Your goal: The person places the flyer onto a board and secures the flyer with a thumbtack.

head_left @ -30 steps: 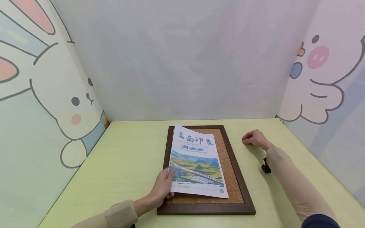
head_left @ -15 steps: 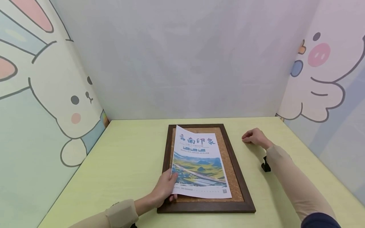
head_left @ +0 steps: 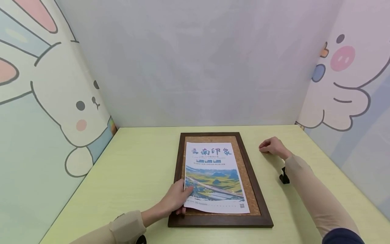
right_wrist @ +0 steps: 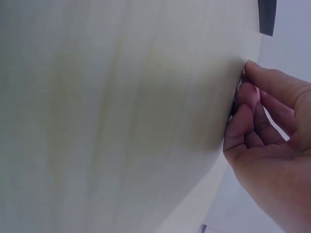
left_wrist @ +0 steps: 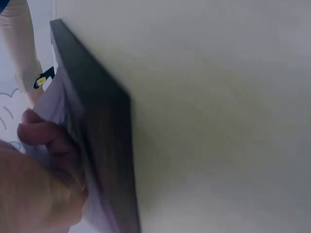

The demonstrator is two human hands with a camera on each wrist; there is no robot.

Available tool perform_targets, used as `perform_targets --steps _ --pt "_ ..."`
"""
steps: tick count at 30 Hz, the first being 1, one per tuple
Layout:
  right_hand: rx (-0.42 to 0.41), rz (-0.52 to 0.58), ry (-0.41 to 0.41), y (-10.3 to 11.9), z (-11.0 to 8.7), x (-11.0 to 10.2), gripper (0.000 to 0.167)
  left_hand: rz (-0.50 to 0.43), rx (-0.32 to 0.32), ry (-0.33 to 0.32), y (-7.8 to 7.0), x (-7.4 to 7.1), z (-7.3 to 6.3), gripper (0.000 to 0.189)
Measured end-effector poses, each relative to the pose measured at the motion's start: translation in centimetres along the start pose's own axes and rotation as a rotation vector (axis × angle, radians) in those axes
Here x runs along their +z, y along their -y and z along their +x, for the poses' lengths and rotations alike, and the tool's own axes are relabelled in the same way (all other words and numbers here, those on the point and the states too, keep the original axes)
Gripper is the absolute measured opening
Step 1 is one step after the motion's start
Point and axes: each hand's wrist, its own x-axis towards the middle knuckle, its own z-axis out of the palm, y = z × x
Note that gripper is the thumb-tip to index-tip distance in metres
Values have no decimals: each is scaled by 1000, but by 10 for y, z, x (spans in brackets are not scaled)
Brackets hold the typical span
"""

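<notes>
My left hand (head_left: 176, 197) pinches a printed paper poster (head_left: 213, 184) by its lower left edge, thumb on top and fingers beneath. The poster shows blue Chinese lettering over a landscape of fields and hills. It lies over a cork board (head_left: 250, 193) with a dark brown frame (head_left: 259, 189), its lower left edge bent up at the thumb. In the left wrist view, the thumb (left_wrist: 39, 131) rests over the paper. To the board's right, my right hand (head_left: 273, 148) rests at the tabletop with fingers curled. A tiny pale bit shows at a fingertip (right_wrist: 252, 70); I cannot tell what the hand holds.
The pale yellow-green table (head_left: 137, 169) extends on both sides of the board. A small black object (head_left: 284, 178) shows beside the right forearm. A grey back wall (head_left: 201, 67) and cartoon-printed side walls (head_left: 51, 112) enclose the table.
The poster has shifted slightly right and toward me, its top left corner coming down onto the board, so it lies flatter and straighter. The left hand moved a little right; the right hand stayed put.
</notes>
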Motion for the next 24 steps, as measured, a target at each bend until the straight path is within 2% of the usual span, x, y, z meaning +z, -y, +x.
perform_targets --steps 4,8,11,14,17,21,24 --pt "11 9 16 2 -1 -1 25 214 7 -6 -5 -12 1 25" --pt "16 35 24 3 0 -2 27 433 25 -70 -8 -22 5 25" --pt "10 77 14 8 4 -4 27 583 99 -82 -6 -25 11 23" --pt "-12 115 10 18 9 -4 27 722 200 -44 -2 -25 16 28" --pt "-41 137 2 31 15 -2 26 810 277 15 3 -26 19 45" --pt "-87 134 -17 49 26 4 25 823 273 124 5 -29 21 72" --pt "-110 123 -16 63 33 10 26 816 252 198 6 -31 20 85"
